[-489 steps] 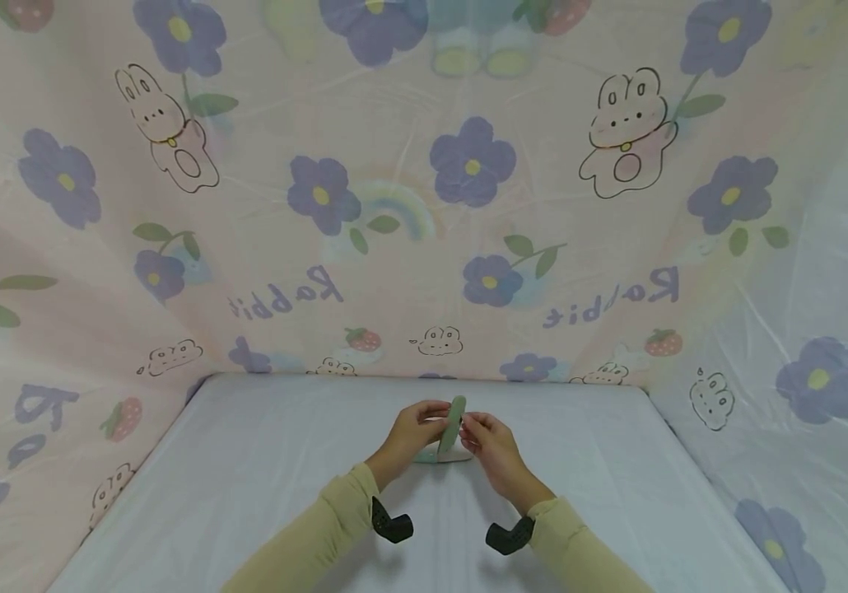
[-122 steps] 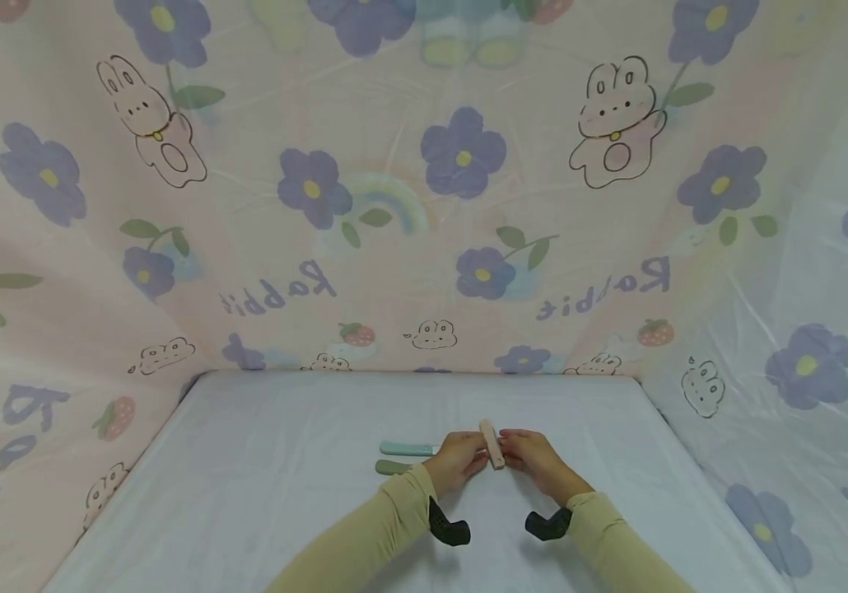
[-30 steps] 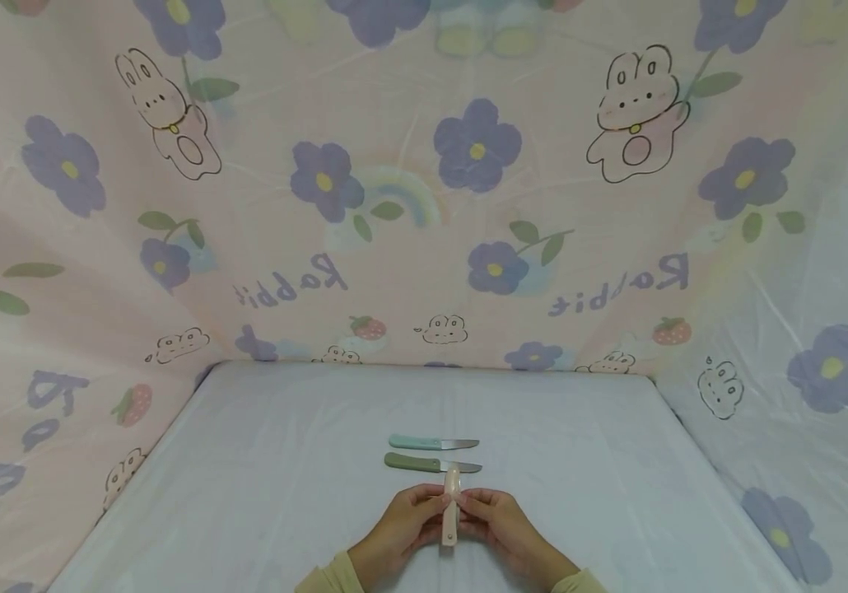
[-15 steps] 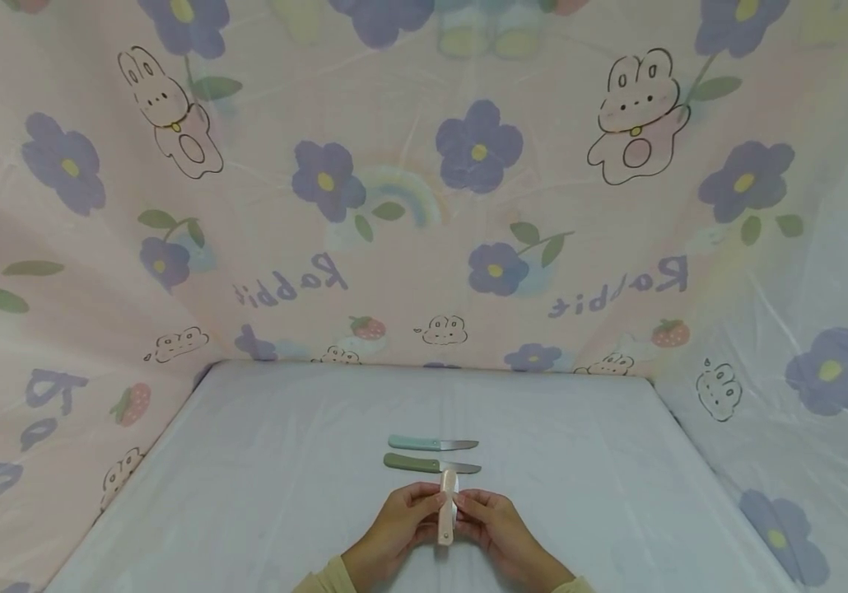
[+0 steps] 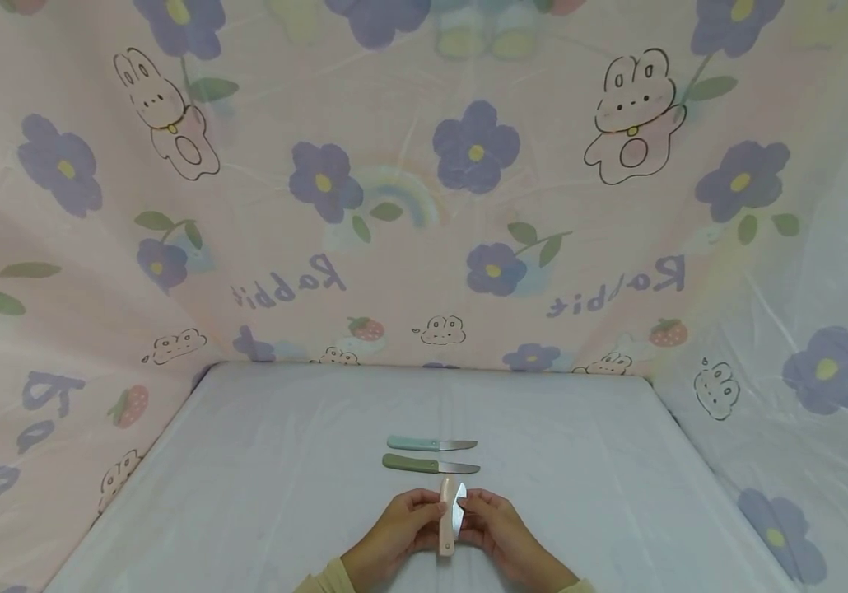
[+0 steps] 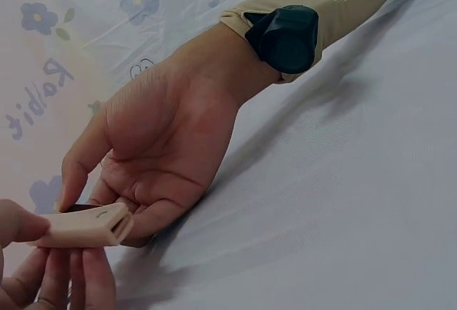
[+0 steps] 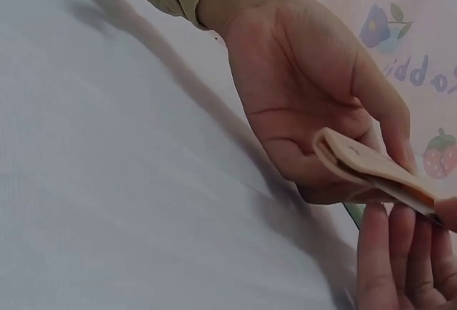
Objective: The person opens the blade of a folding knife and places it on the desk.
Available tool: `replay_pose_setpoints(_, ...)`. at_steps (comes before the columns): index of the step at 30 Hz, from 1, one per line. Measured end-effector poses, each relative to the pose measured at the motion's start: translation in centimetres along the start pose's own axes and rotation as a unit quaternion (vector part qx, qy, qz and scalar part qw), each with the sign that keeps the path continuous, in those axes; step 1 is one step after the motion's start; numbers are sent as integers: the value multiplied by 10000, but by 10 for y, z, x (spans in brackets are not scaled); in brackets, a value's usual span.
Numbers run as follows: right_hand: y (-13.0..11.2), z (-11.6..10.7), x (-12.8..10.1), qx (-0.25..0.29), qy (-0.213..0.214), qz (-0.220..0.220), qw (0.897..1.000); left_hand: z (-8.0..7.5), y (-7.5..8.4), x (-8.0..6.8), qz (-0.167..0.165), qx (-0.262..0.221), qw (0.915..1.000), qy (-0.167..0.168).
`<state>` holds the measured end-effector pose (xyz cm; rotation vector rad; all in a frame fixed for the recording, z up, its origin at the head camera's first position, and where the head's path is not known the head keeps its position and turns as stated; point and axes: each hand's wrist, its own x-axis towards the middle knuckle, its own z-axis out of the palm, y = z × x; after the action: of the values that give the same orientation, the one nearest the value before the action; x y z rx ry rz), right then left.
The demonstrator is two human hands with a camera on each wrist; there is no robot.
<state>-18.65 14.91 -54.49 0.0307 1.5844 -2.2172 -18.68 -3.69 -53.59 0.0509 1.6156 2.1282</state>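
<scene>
Compared with half a second ago, the steel blade [image 5: 458, 504] of the peach folding knife [image 5: 446, 517] has swung further out of its handle and now catches the light, angled toward the right hand. Both hands meet low in the centre of the head view, just above the white-covered bench [image 5: 246, 494]. The left hand [image 5: 398, 534] pinches the handle between thumb and curled fingers, apparently to steady it upright; the left wrist view shows its butt end [image 6: 93, 226] held at the fingertips. The right hand [image 5: 494, 531] has its grip on the other side, where the right wrist view shows the handle [image 7: 371, 166] lying across its palm with the thumb over it, probably so the fingers can work the blade; exactly where they touch the steel cannot be told. Just beyond the hands, toward the middle of the frame, lie a dark green knife [image 5: 430, 466] and, parallel behind it, a mint green knife [image 5: 431, 445], both opened flat with blades pointing right, seemingly laid in a row. A rabbit-and-flower printed sheet [image 5: 424, 206] under clear plastic walls in the bench on three sides.
</scene>
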Motion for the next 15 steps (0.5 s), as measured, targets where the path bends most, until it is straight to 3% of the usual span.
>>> replay_pose_setpoints(3,0,-1,0,-116,-95,4,9999,1,-1,1,-157,170,9997,-63)
replay_pose_setpoints(15,-1,-4,-1,-671,-284,-92,9973,0,-3,2,-226,430,9988,-67)
